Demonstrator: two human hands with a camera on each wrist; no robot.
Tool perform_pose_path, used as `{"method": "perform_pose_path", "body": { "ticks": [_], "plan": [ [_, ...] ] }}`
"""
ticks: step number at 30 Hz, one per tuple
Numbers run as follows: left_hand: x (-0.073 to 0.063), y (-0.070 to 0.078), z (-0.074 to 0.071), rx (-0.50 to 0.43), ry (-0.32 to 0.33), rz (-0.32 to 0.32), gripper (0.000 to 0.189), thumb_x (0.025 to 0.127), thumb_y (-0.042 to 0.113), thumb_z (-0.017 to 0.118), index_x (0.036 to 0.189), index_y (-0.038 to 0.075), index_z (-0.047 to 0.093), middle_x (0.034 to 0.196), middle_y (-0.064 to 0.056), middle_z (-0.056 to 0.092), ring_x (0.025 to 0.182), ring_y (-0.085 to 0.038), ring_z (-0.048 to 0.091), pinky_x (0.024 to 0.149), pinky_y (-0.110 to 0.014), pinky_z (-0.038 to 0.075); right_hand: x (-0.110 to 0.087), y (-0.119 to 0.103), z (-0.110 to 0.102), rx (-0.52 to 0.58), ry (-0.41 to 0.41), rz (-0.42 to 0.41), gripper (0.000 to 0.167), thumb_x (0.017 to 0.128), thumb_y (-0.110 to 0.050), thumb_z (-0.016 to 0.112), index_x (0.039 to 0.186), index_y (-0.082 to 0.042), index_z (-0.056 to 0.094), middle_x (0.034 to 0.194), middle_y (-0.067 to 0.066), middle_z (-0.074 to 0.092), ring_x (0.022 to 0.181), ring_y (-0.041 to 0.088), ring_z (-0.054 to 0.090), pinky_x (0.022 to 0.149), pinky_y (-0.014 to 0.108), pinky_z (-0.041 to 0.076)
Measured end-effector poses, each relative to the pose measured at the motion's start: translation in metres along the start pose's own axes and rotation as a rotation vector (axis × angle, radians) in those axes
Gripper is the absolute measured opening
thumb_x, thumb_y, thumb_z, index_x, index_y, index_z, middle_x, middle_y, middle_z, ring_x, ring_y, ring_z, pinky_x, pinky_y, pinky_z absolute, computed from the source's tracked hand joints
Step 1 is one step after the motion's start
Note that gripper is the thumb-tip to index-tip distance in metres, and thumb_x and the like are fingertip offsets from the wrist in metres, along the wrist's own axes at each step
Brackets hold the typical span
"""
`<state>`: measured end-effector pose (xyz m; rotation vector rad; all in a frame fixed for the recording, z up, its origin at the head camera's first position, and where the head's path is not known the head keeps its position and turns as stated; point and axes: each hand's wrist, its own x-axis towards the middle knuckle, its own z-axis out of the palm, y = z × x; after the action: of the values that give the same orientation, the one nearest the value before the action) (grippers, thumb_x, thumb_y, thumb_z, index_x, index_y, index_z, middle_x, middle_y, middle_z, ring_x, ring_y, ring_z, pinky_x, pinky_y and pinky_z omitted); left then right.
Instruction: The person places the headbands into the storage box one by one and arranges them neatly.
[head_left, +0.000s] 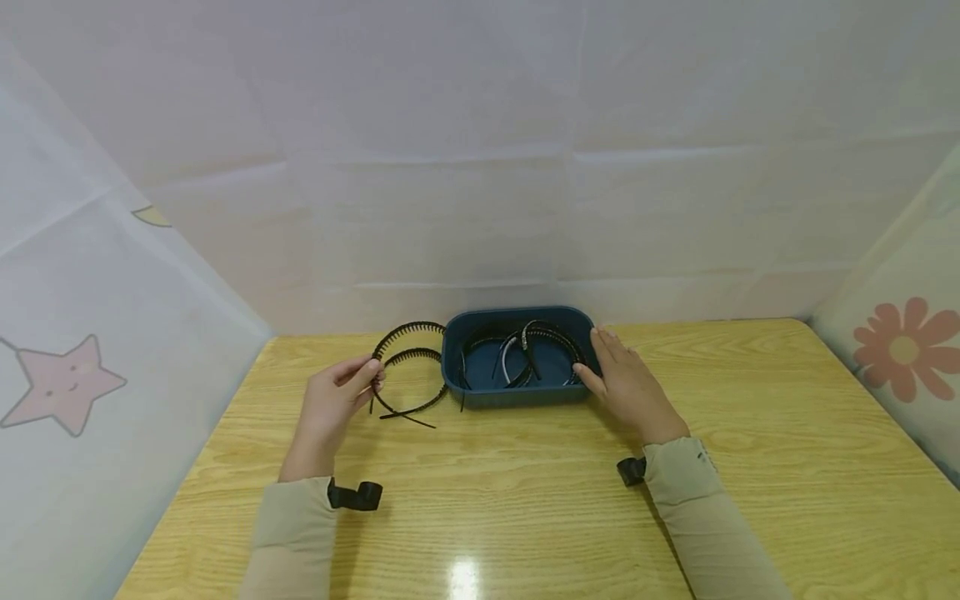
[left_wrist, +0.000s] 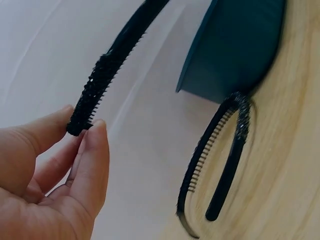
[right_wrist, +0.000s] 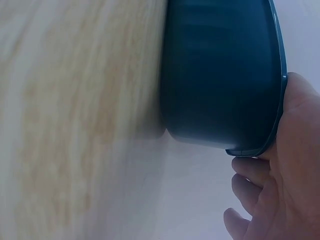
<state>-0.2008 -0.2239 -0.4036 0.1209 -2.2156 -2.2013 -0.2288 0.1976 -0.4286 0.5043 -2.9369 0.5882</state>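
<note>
My left hand (head_left: 337, 398) pinches a black toothed headband (left_wrist: 96, 90) between thumb and fingers, beside the left end of a dark blue plastic bin (head_left: 517, 400). The pinched part has a glittery, textured cover. Just below it, a second black toothed headband (left_wrist: 240, 115) stands on the table against the bin's left end. My right hand (head_left: 626, 383) grips the bin's right rim, its thumb over the inside and its fingers along the outer wall. Several headbands (head_left: 551, 329) lie in the bin, one with a pale silvery band (head_left: 506, 358).
The bin stands near the back edge of a light wood-grain table (head_left: 480, 483). A white cloth backdrop (head_left: 450, 208) rises right behind it, with printed side panels at left and right. A dark wrist-camera mount (head_left: 356, 496) sits at my left cuff.
</note>
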Motion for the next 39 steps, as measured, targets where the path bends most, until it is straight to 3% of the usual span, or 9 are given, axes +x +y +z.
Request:
{"method": "perform_pose_path", "body": {
  "ticks": [4, 9, 20, 26, 33, 39],
  "plan": [
    [0.002, -0.002, 0.014, -0.029, 0.04, 0.0, 0.052, 0.099, 0.025, 0.067, 0.14, -0.005, 0.056, 0.111, -0.001, 0.07, 0.105, -0.014, 0.067, 0.096, -0.025, 0.055, 0.0, 0.002, 0.0, -0.002, 0.0, -0.001, 0.076, 0.109, -0.045, 0.045, 0.16, 0.005, 0.019, 0.165, 0.026, 0.018, 0.152, 0.042, 0.017, 0.124, 0.057, 0.016],
    [0.005, -0.007, 0.032, -0.122, 0.071, 0.005, 0.049, 0.098, 0.021, 0.068, 0.138, -0.005, 0.058, 0.112, -0.003, 0.069, 0.105, -0.017, 0.067, 0.098, -0.03, 0.055, 0.001, 0.004, 0.003, -0.003, -0.003, -0.002, 0.077, 0.108, -0.046, 0.044, 0.16, 0.004, 0.019, 0.166, 0.025, 0.017, 0.153, 0.041, 0.017, 0.124, 0.057, 0.016],
    [0.005, -0.014, 0.061, -0.268, 0.066, 0.011, 0.045, 0.1, 0.012, 0.066, 0.138, -0.009, 0.055, 0.097, 0.004, 0.073, 0.099, -0.016, 0.07, 0.094, -0.028, 0.057, 0.0, 0.004, 0.004, 0.004, 0.022, -0.011, 0.076, 0.109, -0.046, 0.044, 0.159, 0.006, 0.021, 0.164, 0.027, 0.02, 0.152, 0.043, 0.018, 0.123, 0.058, 0.017],
    [0.009, -0.009, 0.071, -0.3, 0.084, 0.028, 0.045, 0.099, 0.013, 0.068, 0.138, -0.006, 0.058, 0.111, -0.009, 0.071, 0.098, -0.014, 0.07, 0.098, -0.031, 0.055, 0.001, 0.004, 0.002, 0.011, 0.014, -0.005, 0.077, 0.109, -0.049, 0.042, 0.16, 0.005, 0.019, 0.165, 0.026, 0.018, 0.152, 0.042, 0.018, 0.123, 0.057, 0.017],
    [0.021, 0.001, 0.083, -0.267, 0.095, 0.077, 0.043, 0.099, 0.012, 0.068, 0.137, -0.004, 0.061, 0.124, -0.018, 0.065, 0.114, -0.024, 0.066, 0.099, -0.033, 0.054, 0.001, 0.004, 0.001, 0.028, 0.018, -0.003, 0.077, 0.109, -0.047, 0.043, 0.16, 0.006, 0.019, 0.166, 0.026, 0.017, 0.153, 0.042, 0.016, 0.124, 0.057, 0.016],
    [0.036, 0.002, 0.09, -0.199, 0.117, 0.106, 0.038, 0.099, 0.011, 0.067, 0.134, -0.005, 0.064, 0.125, -0.024, 0.062, 0.103, -0.017, 0.068, 0.093, -0.028, 0.057, 0.002, 0.005, 0.003, 0.037, 0.017, 0.001, 0.076, 0.109, -0.045, 0.045, 0.16, 0.005, 0.018, 0.165, 0.026, 0.017, 0.153, 0.042, 0.016, 0.124, 0.056, 0.015]
  ]
}}
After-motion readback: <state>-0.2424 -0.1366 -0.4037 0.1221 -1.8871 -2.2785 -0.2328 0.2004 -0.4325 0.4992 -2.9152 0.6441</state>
